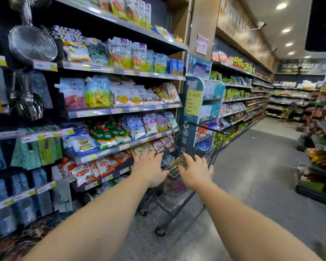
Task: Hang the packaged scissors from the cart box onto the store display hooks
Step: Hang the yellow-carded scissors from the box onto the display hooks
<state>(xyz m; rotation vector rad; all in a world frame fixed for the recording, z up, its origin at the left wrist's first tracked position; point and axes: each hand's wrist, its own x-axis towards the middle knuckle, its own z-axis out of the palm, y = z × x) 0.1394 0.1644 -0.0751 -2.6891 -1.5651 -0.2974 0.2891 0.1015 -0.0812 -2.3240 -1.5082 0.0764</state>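
The single head-worn camera looked forward and down the aisle, close over both outstretched forearms, toward the cart [194, 147] beside the shelves [120, 110].

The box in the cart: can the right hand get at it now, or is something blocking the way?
Probably yes. The right hand is open, fingers spread, just above the box in the cart; nothing lies between them. The left hand reaches in beside it, without blocking.

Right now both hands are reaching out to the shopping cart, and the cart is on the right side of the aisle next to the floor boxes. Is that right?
Not quite. Both hands, the left hand and the right hand, do reach toward the shopping cart, open and holding nothing. But the head view shows the cart on the left side of the aisle, close against the shelves of bagged food.
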